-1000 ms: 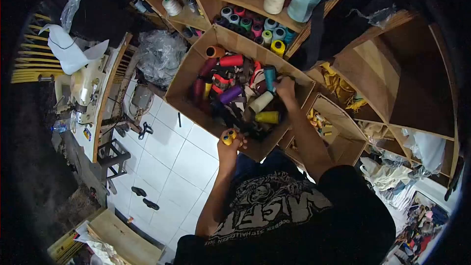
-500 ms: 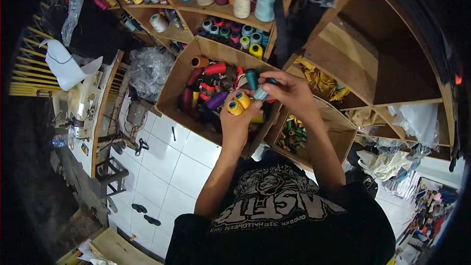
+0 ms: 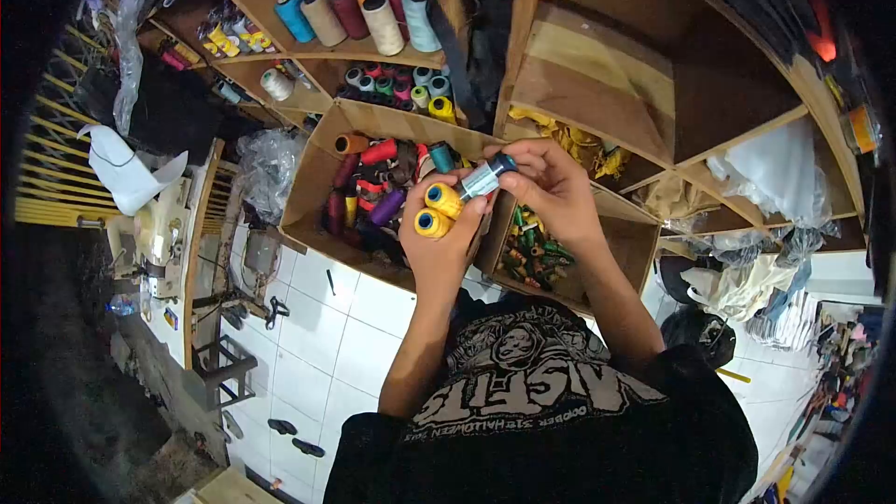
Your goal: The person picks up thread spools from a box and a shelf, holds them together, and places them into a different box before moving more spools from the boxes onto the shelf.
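Observation:
Two yellow thread spools (image 3: 439, 209) sit side by side in my left hand (image 3: 441, 241), whose fingers are closed round them. My right hand (image 3: 551, 180) pinches a spool with a pale label and dark blue end (image 3: 487, 175), held slantwise against the yellow ones, its lower end near my left thumb. Both hands are above the right side of a cardboard box (image 3: 313, 182) of mixed spools, among them a red spool (image 3: 378, 151), a purple spool (image 3: 387, 207) and a teal spool (image 3: 441, 158). My fingers hide part of the spools.
A second box (image 3: 621, 241) with small green and yellow spools is beneath my right forearm. Wooden shelves (image 3: 322, 58) of thread stand behind the boxes. Yellow cloth (image 3: 586, 151) lies in a right compartment. At left is a sewing machine (image 3: 159, 247) on a table.
The view has turned, so the boxes and shelves appear further left. The labelled spool is now raised and shows more fully between my hands. Both hands still hold their spools.

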A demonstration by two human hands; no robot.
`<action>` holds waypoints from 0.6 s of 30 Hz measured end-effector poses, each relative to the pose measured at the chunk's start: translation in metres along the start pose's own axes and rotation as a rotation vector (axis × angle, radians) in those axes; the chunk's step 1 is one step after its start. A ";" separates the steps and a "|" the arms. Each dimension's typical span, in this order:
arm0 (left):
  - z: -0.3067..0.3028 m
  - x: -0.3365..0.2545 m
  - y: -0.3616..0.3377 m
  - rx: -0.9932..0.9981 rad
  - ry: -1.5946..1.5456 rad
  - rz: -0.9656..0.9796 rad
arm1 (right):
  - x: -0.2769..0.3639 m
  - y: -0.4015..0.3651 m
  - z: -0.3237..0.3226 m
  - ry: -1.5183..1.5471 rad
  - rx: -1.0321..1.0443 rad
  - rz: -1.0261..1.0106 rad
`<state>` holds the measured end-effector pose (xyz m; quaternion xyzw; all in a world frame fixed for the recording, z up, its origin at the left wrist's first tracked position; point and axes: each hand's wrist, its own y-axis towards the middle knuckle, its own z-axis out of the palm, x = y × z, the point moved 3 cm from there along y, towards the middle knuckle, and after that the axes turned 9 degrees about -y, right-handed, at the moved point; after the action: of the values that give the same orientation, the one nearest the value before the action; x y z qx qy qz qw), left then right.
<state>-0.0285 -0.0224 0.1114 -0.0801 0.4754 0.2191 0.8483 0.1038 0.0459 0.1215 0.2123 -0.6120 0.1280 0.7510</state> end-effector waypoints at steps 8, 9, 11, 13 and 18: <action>0.020 0.007 -0.006 0.043 0.008 0.000 | 0.004 -0.016 -0.018 -0.068 -0.134 -0.006; 0.021 0.009 -0.006 0.045 0.001 -0.003 | 0.004 -0.018 -0.020 -0.081 -0.155 -0.014; 0.022 0.011 -0.007 0.047 -0.013 -0.009 | 0.003 -0.020 -0.022 -0.108 -0.196 -0.029; 0.025 0.011 -0.007 0.057 -0.019 -0.009 | 0.007 -0.022 -0.024 -0.108 -0.204 -0.003; 0.025 0.011 -0.006 0.091 0.004 0.006 | 0.010 -0.022 -0.026 -0.158 -0.216 0.008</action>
<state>-0.0011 -0.0161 0.1154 -0.0404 0.4868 0.1995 0.8495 0.1385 0.0379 0.1234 0.1371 -0.6804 0.0472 0.7184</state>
